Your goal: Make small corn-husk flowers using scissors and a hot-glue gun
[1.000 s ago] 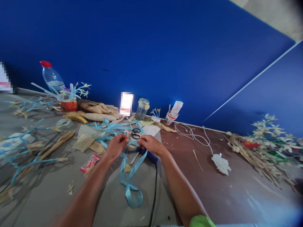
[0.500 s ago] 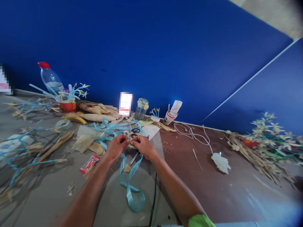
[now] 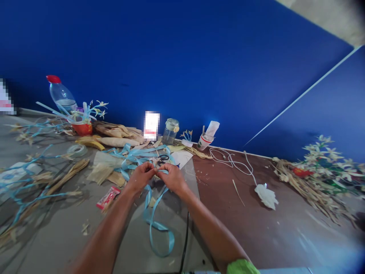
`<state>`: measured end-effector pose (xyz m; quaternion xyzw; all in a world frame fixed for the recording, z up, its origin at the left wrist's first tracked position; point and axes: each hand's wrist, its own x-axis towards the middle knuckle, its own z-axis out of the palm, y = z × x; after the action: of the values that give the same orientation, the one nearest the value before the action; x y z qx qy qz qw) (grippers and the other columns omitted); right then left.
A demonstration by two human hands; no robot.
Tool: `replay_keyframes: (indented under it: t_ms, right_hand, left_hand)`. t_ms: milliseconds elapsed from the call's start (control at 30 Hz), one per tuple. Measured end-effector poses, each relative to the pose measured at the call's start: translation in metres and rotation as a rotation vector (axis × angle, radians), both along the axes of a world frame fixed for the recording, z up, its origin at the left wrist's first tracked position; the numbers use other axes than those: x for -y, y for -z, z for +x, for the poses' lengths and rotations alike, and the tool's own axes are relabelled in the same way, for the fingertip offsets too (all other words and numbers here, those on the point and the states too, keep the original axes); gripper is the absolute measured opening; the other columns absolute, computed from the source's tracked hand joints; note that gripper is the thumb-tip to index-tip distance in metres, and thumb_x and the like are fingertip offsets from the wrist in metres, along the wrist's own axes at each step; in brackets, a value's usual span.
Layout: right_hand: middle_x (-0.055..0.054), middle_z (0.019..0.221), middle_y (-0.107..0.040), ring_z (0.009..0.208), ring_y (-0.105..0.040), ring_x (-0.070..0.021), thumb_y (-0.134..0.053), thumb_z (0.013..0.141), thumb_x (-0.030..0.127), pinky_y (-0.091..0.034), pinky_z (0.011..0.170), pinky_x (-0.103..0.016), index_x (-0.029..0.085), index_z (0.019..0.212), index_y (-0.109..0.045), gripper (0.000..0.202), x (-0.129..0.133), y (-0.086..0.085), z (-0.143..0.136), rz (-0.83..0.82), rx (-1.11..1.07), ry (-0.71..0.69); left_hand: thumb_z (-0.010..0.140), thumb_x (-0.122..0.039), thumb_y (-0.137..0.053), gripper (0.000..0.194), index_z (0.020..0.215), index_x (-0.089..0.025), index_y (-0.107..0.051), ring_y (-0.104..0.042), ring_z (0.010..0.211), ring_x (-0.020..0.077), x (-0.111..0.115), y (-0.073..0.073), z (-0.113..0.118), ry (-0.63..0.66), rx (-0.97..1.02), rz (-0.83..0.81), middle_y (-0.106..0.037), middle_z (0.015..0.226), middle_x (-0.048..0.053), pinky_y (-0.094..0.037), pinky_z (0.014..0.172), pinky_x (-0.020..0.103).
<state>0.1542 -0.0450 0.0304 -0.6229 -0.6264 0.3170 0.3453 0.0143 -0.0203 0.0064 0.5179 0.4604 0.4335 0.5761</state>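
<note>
My left hand (image 3: 142, 176) and my right hand (image 3: 173, 177) meet at the middle of the table, both with fingertips pinched together. Between them a small pale flower-like piece (image 3: 155, 162) shows above the fingertips; its lower part is hidden. A light blue ribbon (image 3: 159, 227) passes through my right fingertips and hangs in a loose loop below the hands. What my left fingertips grip is mostly covered. Just behind the fingers lie black-handled scissors (image 3: 163, 157). More blue ribbon (image 3: 131, 155) is heaped behind my left hand.
Dried husks (image 3: 119, 133), a red pot (image 3: 82, 128) and a bottle (image 3: 62, 95) stand at the back left. Blue-stemmed flowers (image 3: 21, 198) spread at left. A clear jar (image 3: 170, 131), a cup (image 3: 204, 141), a white cable (image 3: 234, 163) and a flower bunch (image 3: 325, 156) lie further right.
The ribbon at my right fingertips has shifted, now lying across them, and its hanging loop has swung and narrowed. Both hands stay in nearly the same place.
</note>
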Motion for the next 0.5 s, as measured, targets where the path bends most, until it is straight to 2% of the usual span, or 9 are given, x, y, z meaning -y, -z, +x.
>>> replay_keyframes:
  t_ms: [267,500]
  right_hand:
    - [-0.002,0.075,-0.069,0.074,-0.061,-0.0176,-0.061,0.075,0.025,-0.042,0.069,-0.026,0.019,0.075,-0.068,0.009,0.0059,-0.0028,-0.0037,0.044,0.034,0.009]
    - [-0.002,0.073,-0.069,0.074,-0.061,-0.0186,-0.059,0.074,0.023,-0.042,0.068,-0.026,0.019,0.074,-0.068,0.01,0.0085,-0.008,-0.0043,0.058,0.034,-0.025]
  left_hand:
    - [0.06,-0.038,-0.07,0.028,0.058,-0.019,-0.05,-0.036,0.049,0.0087,0.0014,-0.0022,-0.0013,0.059,0.107,-0.044,-0.043,0.05,-0.007,-0.028,0.052,0.023]
    - [0.053,-0.037,-0.076,0.032,0.055,-0.019,-0.049,-0.039,0.049,0.0082,0.0023,-0.0008,0.0005,0.027,0.223,-0.113,-0.044,0.05,-0.007,-0.032,0.052,0.023]
